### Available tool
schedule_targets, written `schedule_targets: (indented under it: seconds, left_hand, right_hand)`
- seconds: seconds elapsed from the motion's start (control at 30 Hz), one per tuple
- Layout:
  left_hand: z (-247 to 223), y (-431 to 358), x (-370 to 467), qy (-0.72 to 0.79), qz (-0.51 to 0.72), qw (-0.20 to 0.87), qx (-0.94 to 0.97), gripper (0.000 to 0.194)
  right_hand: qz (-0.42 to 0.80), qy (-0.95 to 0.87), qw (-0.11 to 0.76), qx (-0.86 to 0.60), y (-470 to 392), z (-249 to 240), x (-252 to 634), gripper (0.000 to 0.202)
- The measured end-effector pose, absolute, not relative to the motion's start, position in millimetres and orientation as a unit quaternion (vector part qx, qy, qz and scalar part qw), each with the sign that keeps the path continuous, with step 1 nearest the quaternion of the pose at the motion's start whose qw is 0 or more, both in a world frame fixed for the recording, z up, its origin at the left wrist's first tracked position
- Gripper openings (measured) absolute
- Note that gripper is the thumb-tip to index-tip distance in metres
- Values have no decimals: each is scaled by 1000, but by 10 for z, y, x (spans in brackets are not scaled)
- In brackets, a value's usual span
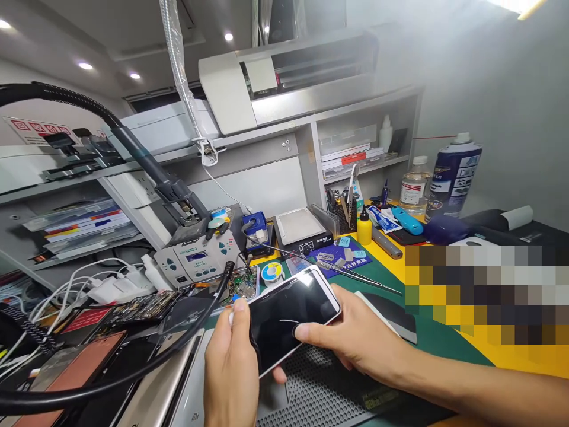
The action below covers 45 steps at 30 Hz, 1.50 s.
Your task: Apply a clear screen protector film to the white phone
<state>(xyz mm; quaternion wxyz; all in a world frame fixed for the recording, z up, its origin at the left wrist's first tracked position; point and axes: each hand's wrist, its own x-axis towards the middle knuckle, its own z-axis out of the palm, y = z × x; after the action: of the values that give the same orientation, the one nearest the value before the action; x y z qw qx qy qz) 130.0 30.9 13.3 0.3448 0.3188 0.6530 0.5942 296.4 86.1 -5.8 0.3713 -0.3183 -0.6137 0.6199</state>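
Note:
A smartphone with a dark screen and a white frame is held tilted between both hands, above a grey perforated mat. My left hand grips its left end, the thumb along the edge and a fingertip showing beneath. My right hand has hold of the right end, with the thumb resting on the glass and the other fingers mostly hidden behind. A thin bright curved line shows on the screen near that thumb. Just beyond the phone are a solder spool and an exposed circuit board.
A black cable arcs across the left foreground over several phones. Behind stand a soldering station, a flat heating plate and a yellow bottle. Tweezers lie above the green mat. A spray can stands right.

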Motion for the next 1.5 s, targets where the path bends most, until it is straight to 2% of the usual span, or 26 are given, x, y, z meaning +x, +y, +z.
schedule_targets:
  seconds: [0.13,0.33,0.53,0.7,0.93,1.0,1.1,1.23,1.33,1.5]
  left_hand:
    - [89,302,1321,647,607,347,304,51]
    - [86,301,1249,650,628,325,279,48]
    - [161,290,1310,638,648,357,213,53]
    - [225,257,1356,652,660,336,163,62]
    - [306,253,1337,643,642,363,207,47]
    - [376,313,1311,631,622,383,262,46]
    - [508,425,1281,604,609,401,321,50]
    - [598,490,1418,486,661,456,343,46]
    - [520,481,1659,431,670,474,376,39]
    - [381,492,1894,456,695,424,360,26]
  right_hand:
    - [600,-624,382,-323,850,-69,2981,32]
    - [603,-631,358,-332,829,-61,3034,35]
    - [630,-610,345,-335,836,-70,3052,51]
    - [656,-583,346,-330,879,-6,3055,58]
    - [718,-538,339,-282,944,22,3056,73]
    - [738,-514,339,-278,953,42,3070,69]
    - [762,-495,327,-259,962,83,3085,50]
    - [765,-478,368,-224,981,134,3088,36]
    - [771,-457,387,-215,993,160,3092,33]
    - [780,-443,385,-216,992,144,3112,33]
